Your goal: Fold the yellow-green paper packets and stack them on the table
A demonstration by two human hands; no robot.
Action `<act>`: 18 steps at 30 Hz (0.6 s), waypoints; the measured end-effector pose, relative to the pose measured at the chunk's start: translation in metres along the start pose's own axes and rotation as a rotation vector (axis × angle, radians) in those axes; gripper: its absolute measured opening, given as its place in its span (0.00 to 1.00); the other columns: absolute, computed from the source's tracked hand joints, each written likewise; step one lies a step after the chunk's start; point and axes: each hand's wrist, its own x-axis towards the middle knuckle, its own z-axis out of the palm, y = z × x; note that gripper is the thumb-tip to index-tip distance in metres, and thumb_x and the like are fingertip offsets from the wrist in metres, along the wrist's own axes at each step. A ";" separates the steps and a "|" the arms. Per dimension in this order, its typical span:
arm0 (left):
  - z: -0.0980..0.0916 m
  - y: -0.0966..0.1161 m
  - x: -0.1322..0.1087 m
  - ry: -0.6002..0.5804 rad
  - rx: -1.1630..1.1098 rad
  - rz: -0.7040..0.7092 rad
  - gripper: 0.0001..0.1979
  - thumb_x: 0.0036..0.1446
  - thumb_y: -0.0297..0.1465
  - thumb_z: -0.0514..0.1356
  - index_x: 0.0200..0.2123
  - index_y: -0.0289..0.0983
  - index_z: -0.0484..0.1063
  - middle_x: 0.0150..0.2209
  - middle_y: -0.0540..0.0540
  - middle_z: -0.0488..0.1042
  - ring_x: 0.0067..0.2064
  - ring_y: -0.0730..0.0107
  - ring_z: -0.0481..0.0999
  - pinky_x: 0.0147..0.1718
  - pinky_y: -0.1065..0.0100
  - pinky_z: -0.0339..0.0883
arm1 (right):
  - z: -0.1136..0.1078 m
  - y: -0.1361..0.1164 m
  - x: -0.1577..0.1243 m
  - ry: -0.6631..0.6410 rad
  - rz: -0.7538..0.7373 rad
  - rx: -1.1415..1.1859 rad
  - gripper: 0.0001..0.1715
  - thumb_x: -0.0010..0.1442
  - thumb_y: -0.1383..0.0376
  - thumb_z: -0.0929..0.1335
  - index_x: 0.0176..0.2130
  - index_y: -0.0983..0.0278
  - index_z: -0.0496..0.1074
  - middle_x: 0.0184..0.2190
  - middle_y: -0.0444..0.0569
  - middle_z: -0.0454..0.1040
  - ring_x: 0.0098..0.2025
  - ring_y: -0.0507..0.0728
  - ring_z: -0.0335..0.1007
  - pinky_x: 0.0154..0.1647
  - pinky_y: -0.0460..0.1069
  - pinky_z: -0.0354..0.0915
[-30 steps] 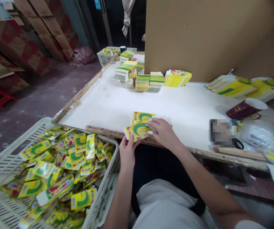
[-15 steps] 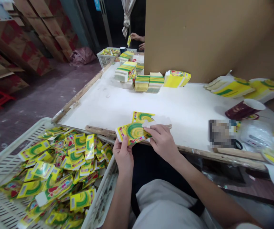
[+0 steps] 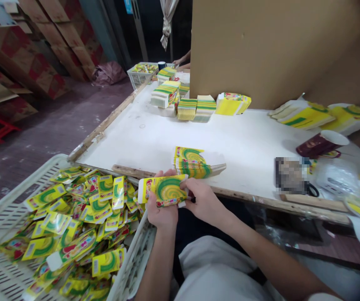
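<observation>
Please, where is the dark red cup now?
In the head view, the dark red cup is at right on the white table, in front of yellow packaging.

1. One camera, worn on the person's head, gives the view, facing forward and down.
2. It looks past the pale shirt (image 3: 217, 267) at the bottom edge, where the left forearm (image 3: 161, 255) and right forearm (image 3: 261, 246) reach up into frame.
3. The worktop (image 3: 130, 146) is seen from above at a slant, its near edge below mid-frame.
4. The slotted plastic basket (image 3: 17, 209) sits close at lower left, cropped by the frame.
5. A cardboard panel (image 3: 255, 54) blocks the farther view at upper right.
6. At upper left the sightline carries across the floor (image 3: 73, 117) to stacked cardboard cartons (image 3: 20, 58).
7. The field is wide, with a dark upper-right corner.
</observation>
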 end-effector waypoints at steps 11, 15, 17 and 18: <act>0.001 0.005 0.003 0.076 0.041 0.145 0.20 0.54 0.46 0.47 0.33 0.38 0.69 0.29 0.47 0.67 0.35 0.66 0.69 0.42 0.59 0.65 | 0.009 -0.003 -0.002 -0.127 0.280 0.862 0.19 0.45 0.72 0.70 0.36 0.61 0.59 0.34 0.43 0.66 0.30 0.48 0.63 0.34 0.47 0.63; -0.002 0.002 0.001 0.008 0.095 0.206 0.20 0.54 0.45 0.47 0.34 0.37 0.70 0.31 0.46 0.69 0.36 0.63 0.71 0.43 0.57 0.65 | 0.011 -0.007 -0.004 -0.063 0.193 0.630 0.21 0.46 0.74 0.68 0.40 0.61 0.61 0.35 0.44 0.66 0.33 0.50 0.63 0.36 0.48 0.63; -0.003 -0.001 0.000 -0.013 0.122 0.215 0.20 0.55 0.45 0.47 0.35 0.36 0.70 0.31 0.45 0.70 0.37 0.62 0.71 0.43 0.58 0.65 | 0.012 -0.009 -0.005 -0.042 0.155 0.519 0.21 0.46 0.77 0.66 0.40 0.62 0.61 0.33 0.43 0.66 0.32 0.50 0.63 0.33 0.46 0.63; -0.003 -0.002 -0.001 -0.018 0.124 0.210 0.20 0.55 0.45 0.47 0.35 0.36 0.70 0.31 0.45 0.71 0.37 0.63 0.71 0.42 0.59 0.65 | 0.012 -0.009 -0.006 -0.032 0.147 0.480 0.21 0.46 0.78 0.65 0.40 0.62 0.61 0.31 0.42 0.66 0.30 0.49 0.63 0.31 0.45 0.62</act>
